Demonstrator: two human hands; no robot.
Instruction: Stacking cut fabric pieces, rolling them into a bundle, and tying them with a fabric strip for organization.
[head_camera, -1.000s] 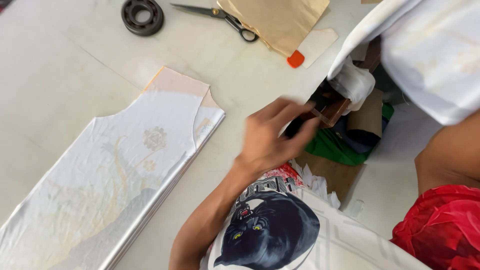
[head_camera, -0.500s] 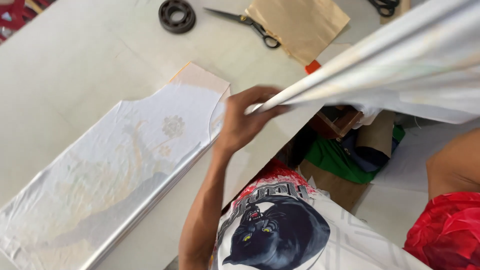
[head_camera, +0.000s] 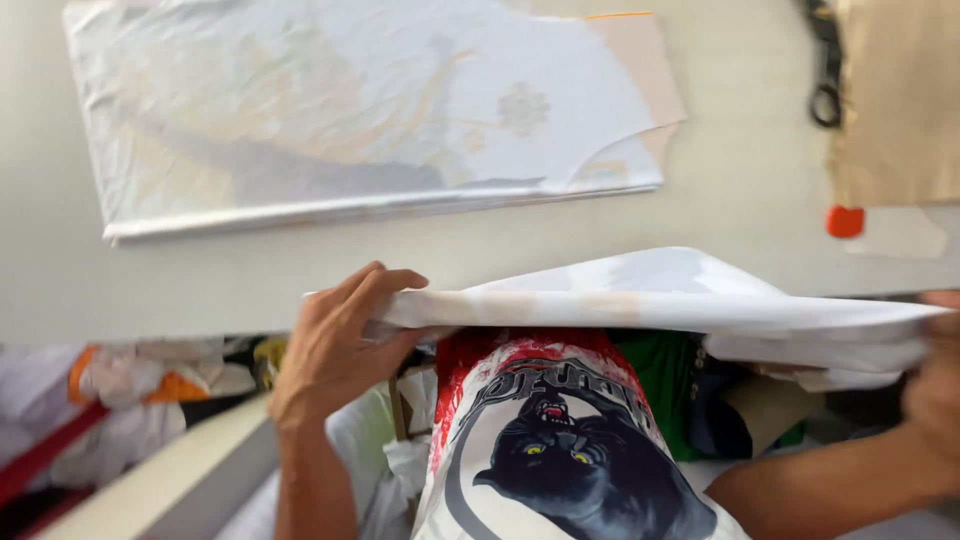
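White fabric bundle (head_camera: 660, 300) now level between both hands, no longer raised.

A cloth stack (head_camera: 370, 110) lies on the table (head_camera: 730, 180), far side. Scissors (head_camera: 826, 60) and paper (head_camera: 895, 100) sit to its right. Nearer, a folded cloth (head_camera: 660, 300) spans between the left hand (head_camera: 335, 345) and what seems the right hand (head_camera: 935, 390), above the shirt (head_camera: 560, 450).

The left hand (head_camera: 335, 345) is raised in front of the body, its forearm rising from below, fingers (head_camera: 385, 285) curled over and thumb beneath in a pinch. The right hand (head_camera: 938, 385) sits blurred at the right edge, forearm reaching in from lower right.
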